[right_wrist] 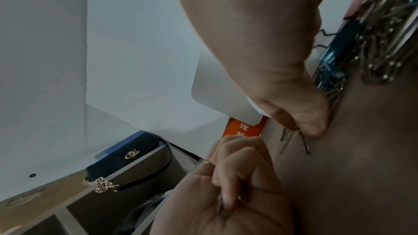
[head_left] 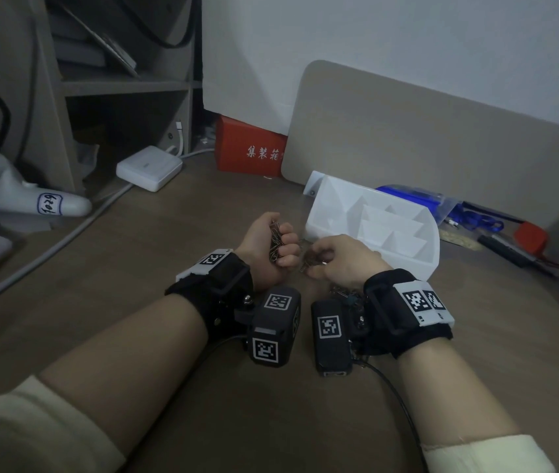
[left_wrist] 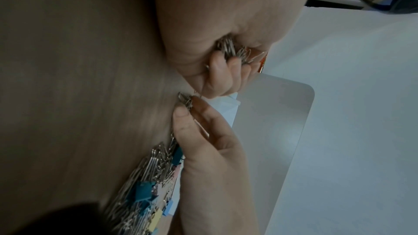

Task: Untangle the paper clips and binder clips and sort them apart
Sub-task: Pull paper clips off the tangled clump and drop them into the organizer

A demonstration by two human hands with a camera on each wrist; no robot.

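Gripping a bundle of paper clips (head_left: 275, 241) in a closed fist, the left hand (head_left: 264, 249) serves as a store for clips that look already freed, which keeps them off the worktop (head_left: 155, 268) and away from the tangle. From the left wrist view the silver wires bristle out between its curled fingers (left_wrist: 222, 71). The right hand (head_left: 337, 259) sits just beside it, thumb and forefinger pinching a few linked clips (left_wrist: 186, 100) close to the worktop. The two hands are held close, probably so each loosened clip can pass straight across into the fist.

The unsorted heap (left_wrist: 147, 181) lies on the worktop under and behind the right wrist, nearer the person than either hand; silver paper clips are mixed there with binder clips (left_wrist: 144, 189) in teal, blue, pink and yellow. Much of the sorting therefore appears still to do.

A white divided tray (head_left: 319, 220) stands on the worktop just beyond the hands, towards the far edge, within easy reach; it is likely meant to take the sorted kinds in separate compartments, though whether any clips lie in it cannot be told.
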